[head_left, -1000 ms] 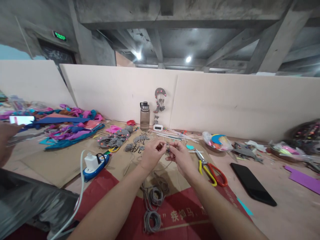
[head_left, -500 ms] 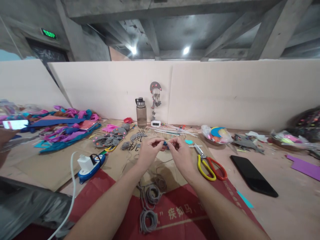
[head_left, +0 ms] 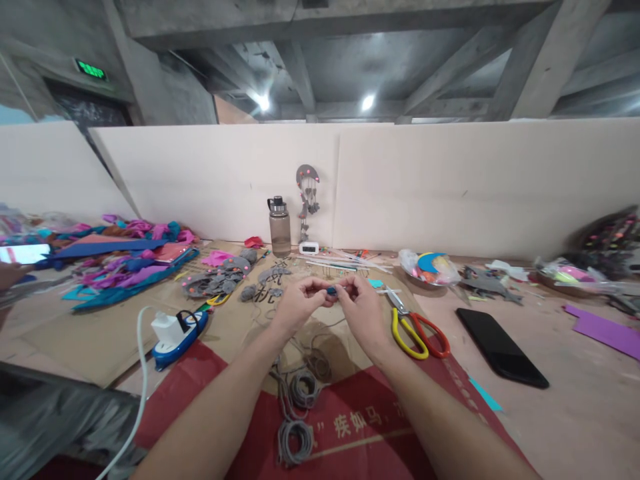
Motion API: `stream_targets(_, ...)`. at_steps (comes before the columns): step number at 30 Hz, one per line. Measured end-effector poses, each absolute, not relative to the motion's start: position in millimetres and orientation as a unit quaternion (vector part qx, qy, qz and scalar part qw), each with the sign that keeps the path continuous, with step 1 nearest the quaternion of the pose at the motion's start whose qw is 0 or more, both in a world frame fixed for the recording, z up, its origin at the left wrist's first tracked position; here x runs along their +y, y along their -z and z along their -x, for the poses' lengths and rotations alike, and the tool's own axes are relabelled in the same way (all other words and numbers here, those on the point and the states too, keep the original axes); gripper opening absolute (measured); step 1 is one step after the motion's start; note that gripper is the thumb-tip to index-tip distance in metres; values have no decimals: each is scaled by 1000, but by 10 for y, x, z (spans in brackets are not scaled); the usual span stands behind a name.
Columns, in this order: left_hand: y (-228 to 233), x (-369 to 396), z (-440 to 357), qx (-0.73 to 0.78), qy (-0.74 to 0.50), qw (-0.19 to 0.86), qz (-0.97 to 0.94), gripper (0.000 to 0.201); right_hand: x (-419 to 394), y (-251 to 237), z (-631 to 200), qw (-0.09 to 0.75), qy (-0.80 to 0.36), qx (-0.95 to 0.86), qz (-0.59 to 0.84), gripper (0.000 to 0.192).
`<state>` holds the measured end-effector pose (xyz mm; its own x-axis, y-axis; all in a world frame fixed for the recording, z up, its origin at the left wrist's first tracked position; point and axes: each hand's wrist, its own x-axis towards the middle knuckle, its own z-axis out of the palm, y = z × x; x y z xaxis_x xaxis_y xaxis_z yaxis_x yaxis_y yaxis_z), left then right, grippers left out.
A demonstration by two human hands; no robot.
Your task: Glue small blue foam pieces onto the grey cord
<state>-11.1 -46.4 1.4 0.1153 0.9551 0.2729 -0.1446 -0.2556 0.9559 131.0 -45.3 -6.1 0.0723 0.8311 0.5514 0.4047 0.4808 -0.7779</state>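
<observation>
Between my fingertips, above the middle of the paper sheet, is a small dark blue piece (head_left: 331, 291), too small and covered to tell its kind. My left hand (head_left: 301, 303) pinches it from the left. My right hand (head_left: 361, 303) pinches it from the right, the two hands almost touching. Coils of grey cord (head_left: 295, 443) lie on the red part of the paper below my hands, with loose strands running up beneath them. Scissors (head_left: 407, 320) with one yellow and one red handle rest just right of my right hand, blades partly apart.
A black phone (head_left: 501, 347) lies at the right. A blue and white power strip (head_left: 181, 341) with a white cable sits at the left. Behind stand a water bottle (head_left: 280, 230) and a small white clock (head_left: 309, 248). Coloured felt (head_left: 125, 267) is heaped at far left, near another person's hand holding a phone.
The whole view has shifted slightly to the left. Both hands stay together around the small blue piece, with only slight finger movement.
</observation>
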Motion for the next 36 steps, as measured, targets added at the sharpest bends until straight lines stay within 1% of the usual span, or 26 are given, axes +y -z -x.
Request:
stream_targets(5, 2, -446, 99, 379, -548, 485, -567, 22, -488, 38, -1312, 553, -166, -664, 476, 13)
stream_targets(11, 12, -438, 93, 392, -575, 462, -550, 22, -558, 2, -1312, 535, -115, -698, 462, 15)
stream_targets(20, 2, -508, 68, 407, -604, 391, -563, 15, -610, -11, -1273, 535, -134, -700, 453, 20)
stream_targets(36, 28, -547, 6, 396, -610, 392, -563, 13, -579, -5, -1236, 536, -140, -678, 483, 19)
